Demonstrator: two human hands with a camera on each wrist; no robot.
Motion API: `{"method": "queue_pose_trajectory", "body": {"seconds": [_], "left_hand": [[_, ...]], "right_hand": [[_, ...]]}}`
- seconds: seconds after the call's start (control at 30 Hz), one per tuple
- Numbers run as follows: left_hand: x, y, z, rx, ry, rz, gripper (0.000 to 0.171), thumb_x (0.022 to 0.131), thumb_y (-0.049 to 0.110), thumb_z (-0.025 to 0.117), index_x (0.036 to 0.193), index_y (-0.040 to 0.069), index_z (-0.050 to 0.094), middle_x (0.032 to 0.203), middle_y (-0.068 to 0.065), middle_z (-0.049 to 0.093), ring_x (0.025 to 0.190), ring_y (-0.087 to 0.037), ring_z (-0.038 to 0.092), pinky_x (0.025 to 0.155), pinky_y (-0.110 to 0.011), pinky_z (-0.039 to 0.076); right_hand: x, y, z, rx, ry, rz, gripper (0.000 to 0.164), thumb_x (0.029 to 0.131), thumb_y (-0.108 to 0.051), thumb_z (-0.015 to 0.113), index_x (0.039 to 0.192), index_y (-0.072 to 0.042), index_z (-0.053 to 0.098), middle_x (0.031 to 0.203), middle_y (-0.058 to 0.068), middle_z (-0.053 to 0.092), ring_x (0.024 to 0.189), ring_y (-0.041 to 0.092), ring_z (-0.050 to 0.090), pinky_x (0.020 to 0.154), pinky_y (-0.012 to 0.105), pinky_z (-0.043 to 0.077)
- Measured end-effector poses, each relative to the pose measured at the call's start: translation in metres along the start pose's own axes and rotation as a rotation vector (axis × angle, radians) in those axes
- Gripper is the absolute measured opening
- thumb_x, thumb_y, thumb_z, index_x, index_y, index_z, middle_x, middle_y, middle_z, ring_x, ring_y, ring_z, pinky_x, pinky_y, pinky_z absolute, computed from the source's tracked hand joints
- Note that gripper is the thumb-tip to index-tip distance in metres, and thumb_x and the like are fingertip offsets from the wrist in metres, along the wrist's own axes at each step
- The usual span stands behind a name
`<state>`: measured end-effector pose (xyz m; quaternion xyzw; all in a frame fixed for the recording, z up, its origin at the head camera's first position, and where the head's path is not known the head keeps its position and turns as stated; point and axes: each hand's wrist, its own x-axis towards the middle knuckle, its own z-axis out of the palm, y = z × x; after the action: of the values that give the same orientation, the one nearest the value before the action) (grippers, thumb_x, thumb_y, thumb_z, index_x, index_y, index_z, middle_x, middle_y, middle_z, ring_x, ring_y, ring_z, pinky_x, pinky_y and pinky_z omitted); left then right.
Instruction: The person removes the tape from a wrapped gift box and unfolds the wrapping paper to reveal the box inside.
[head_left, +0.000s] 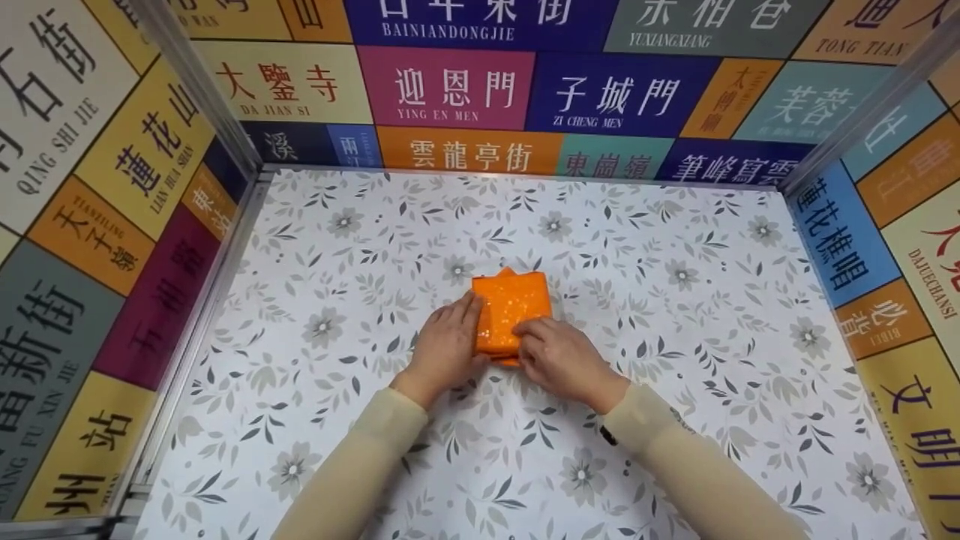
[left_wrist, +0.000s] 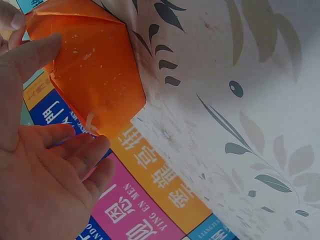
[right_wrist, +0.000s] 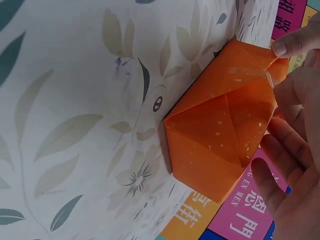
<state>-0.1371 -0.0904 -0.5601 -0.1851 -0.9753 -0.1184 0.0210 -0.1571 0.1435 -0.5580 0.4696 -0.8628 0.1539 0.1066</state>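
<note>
A folded orange paper piece (head_left: 517, 300) with gold flecks stands on the patterned tabletop, boxy in shape, a small pointed tip showing at its far side. Along its left side lies my left hand (head_left: 446, 341), fingers fairly straight. In the left wrist view, that thumb rests on the paper (left_wrist: 100, 65) while the other fingers spread loosely beside it. My right hand (head_left: 562, 358) pinches the near right part of the top between thumb and curled index finger. Creased, slanting faces of the paper (right_wrist: 210, 120) show in the right wrist view; its inside is hidden.
White cloth (head_left: 322, 420) printed with grey leaves and flowers covers the table. Coloured panels with Chinese lettering (head_left: 450, 88) stand at the back and both sides, set in metal frame rails (head_left: 193, 292).
</note>
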Motion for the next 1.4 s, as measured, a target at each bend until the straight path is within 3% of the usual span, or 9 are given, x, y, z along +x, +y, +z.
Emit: {"method": "queue_pose_trajectory", "body": {"seconds": [0.23,0.47,0.63,0.87,1.17,1.4], "left_hand": [[-0.001,-0.001,-0.003,0.002,-0.086,-0.056,0.097,0.084,0.050,0.073,0.154,-0.002,0.030,0.155,-0.019,0.036,0.139,-0.032,0.038,0.115,-0.046,0.026],[-0.003,-0.002,-0.003,-0.005,-0.074,-0.076,0.096,0.086,0.057,0.069,0.153,-0.001,0.032,0.153,-0.017,0.039,0.138,-0.031,0.039,0.115,-0.046,0.027],[-0.003,-0.003,-0.002,0.008,-0.078,-0.085,0.095,0.087,0.057,0.068,0.154,0.000,0.032,0.152,-0.017,0.041,0.137,-0.031,0.041,0.115,-0.046,0.027],[-0.003,-0.001,-0.003,0.008,-0.097,-0.083,0.092,0.087,0.055,0.068,0.153,0.001,0.033,0.153,-0.016,0.041,0.138,-0.031,0.040,0.115,-0.046,0.027],[-0.003,0.000,-0.002,0.003,-0.071,-0.082,0.085,0.089,0.053,0.068,0.150,0.002,0.040,0.149,-0.015,0.046,0.136,-0.030,0.043,0.114,-0.046,0.028],[-0.003,-0.002,-0.001,-0.013,-0.078,-0.087,0.086,0.088,0.053,0.069,0.151,0.003,0.039,0.148,-0.015,0.046,0.135,-0.030,0.043,0.114,-0.047,0.028]], "right_hand": [[-0.005,-0.004,-0.006,0.011,0.008,-0.042,0.003,0.086,-0.015,0.073,0.088,-0.014,0.070,0.116,0.003,0.067,0.107,0.023,0.060,0.091,0.039,0.051],[-0.004,-0.001,-0.015,0.009,0.038,0.009,0.012,0.085,-0.016,0.073,0.097,-0.014,0.071,0.107,0.000,0.068,0.098,0.020,0.063,0.084,0.038,0.053],[0.002,0.005,-0.012,-0.043,-0.010,0.121,0.036,0.087,-0.021,0.074,0.121,-0.012,0.065,0.124,0.005,0.062,0.110,0.024,0.060,0.091,0.041,0.051],[0.008,0.008,-0.002,-0.088,-0.161,0.225,0.065,0.092,-0.045,0.070,0.145,-0.011,0.052,0.149,0.011,0.045,0.132,0.032,0.045,0.103,0.049,0.043],[0.009,0.010,0.000,-0.116,-0.128,0.202,0.059,0.092,-0.044,0.069,0.140,-0.011,0.058,0.145,0.011,0.051,0.129,0.032,0.048,0.100,0.049,0.046],[0.009,0.010,-0.004,-0.115,-0.182,0.225,0.058,0.095,-0.045,0.065,0.143,-0.013,0.055,0.148,0.010,0.048,0.133,0.031,0.046,0.103,0.047,0.044]]}}
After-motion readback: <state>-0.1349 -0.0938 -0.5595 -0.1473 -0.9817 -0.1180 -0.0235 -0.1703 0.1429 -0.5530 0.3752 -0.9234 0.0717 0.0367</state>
